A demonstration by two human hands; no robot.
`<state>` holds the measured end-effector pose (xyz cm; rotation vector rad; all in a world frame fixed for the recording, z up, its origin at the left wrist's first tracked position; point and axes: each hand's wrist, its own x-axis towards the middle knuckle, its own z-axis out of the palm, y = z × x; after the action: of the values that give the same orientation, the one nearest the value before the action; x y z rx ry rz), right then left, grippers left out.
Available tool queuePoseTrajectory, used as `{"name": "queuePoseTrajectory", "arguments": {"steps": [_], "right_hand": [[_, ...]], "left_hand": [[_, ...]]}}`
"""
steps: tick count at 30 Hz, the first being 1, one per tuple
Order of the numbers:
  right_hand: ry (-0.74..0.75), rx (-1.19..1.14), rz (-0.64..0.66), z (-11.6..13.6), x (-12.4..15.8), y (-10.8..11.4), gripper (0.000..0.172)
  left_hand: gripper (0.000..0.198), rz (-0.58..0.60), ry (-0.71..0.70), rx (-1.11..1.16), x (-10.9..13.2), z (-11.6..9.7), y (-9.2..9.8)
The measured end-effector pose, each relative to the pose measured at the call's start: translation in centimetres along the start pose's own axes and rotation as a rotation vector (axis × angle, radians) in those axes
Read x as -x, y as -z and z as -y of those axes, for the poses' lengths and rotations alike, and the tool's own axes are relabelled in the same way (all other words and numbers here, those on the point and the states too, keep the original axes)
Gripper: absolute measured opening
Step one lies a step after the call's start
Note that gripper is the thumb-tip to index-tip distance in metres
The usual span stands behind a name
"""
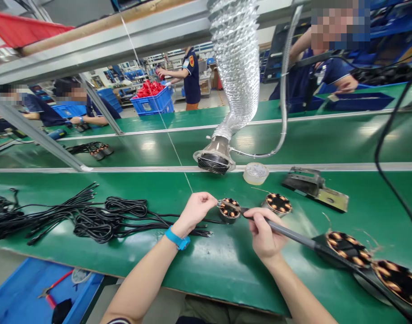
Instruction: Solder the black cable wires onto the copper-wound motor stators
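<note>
My right hand (266,236) is closed round the grey handle of a soldering iron (290,231), whose tip lies over a motor stator (229,218) with copper windings. At the stator's left edge, my left hand (199,208), with a blue band on the wrist, is closed in a pinch. A thin strand of solder wire (174,146) runs down from overhead into that hand. The very ends at its fingertips are too small to make out. A black cable (212,220) reaches the stator from the left. Just right of it stands a second stator (278,204).
Bundled black cables (98,222) cover the bench's left side. Larger stators (349,249) stand at the right. Behind are a tape roll (256,173), a metal stand (315,186) and a hanging foil exhaust duct (236,67). A blue bin (20,288) sits lower left. Co-workers sit opposite.
</note>
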<state>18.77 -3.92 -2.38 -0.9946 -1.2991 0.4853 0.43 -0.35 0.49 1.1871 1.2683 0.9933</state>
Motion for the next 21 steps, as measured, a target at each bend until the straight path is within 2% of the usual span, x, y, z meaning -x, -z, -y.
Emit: {"name": "queuePoseTrajectory", "arguments": {"steps": [5, 9, 14, 21], "right_hand": [[-0.044, -0.09, -0.042, 0.0, -0.2, -0.3, 0.023], [-0.015, -0.117, -0.05, 0.2, -0.2, -0.7, 0.019], [0.083, -0.009, 0.0, 0.9, -0.4, -1.2, 0.017], [0.233, 0.143, 0.189, 0.8, -1.7, -2.1, 0.021]], "left_hand": [[0.018, 0.0, -0.028, 0.024, -0.5, 0.4, 0.0], [0.016, -0.007, -0.042, 0.033, -0.7, 0.4, 0.0], [0.017, 0.002, -0.058, 0.011, -0.5, 0.4, 0.0], [0.018, 0.01, -0.069, -0.029, -0.3, 0.2, -0.1]]}}
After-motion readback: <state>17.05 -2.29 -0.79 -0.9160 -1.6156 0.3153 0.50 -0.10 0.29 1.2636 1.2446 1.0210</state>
